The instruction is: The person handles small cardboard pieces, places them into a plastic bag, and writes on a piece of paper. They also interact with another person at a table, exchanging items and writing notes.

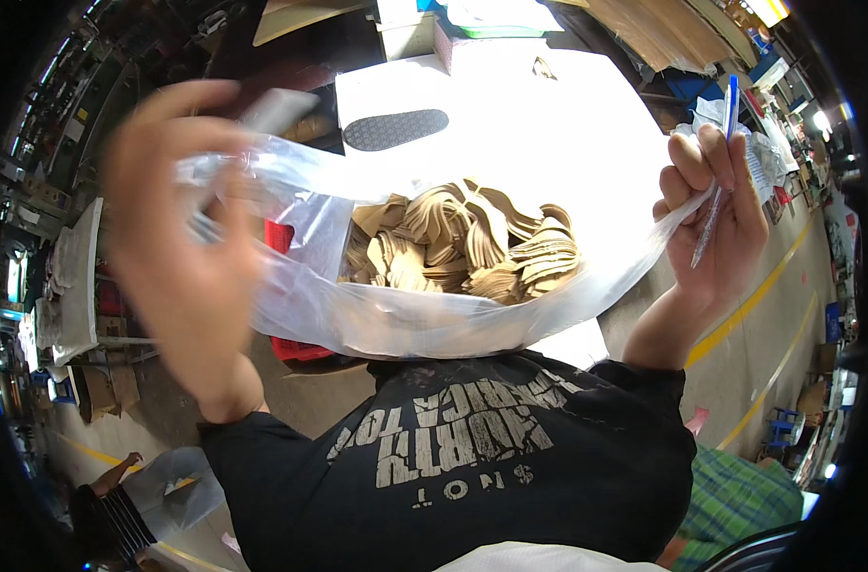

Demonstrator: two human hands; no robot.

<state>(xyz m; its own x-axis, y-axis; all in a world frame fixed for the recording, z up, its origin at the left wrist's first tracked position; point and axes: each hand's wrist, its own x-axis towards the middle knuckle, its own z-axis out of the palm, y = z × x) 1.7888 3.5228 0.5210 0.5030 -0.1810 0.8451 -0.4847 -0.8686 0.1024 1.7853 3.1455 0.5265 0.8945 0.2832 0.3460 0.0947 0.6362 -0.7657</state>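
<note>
A clear plastic bag is stretched wide in front of me, its rim pulled up on both sides. Inside lie many thin tan curved pieces, fanned in loose stacks; their exact kind I cannot make out. On the left, my left hand is raised and smeared by motion, its fingers curled at the bag's rim. My right hand is closed on the opposite side of the rim. That hand also holds a pen with a blue end, upright between its fingers.
Behind the bag stands a brightly lit white table with a dark patterned insole on it. Boxes and a green-edged tray are at its far side. A red crate shows below the bag. Other people are behind me at both sides.
</note>
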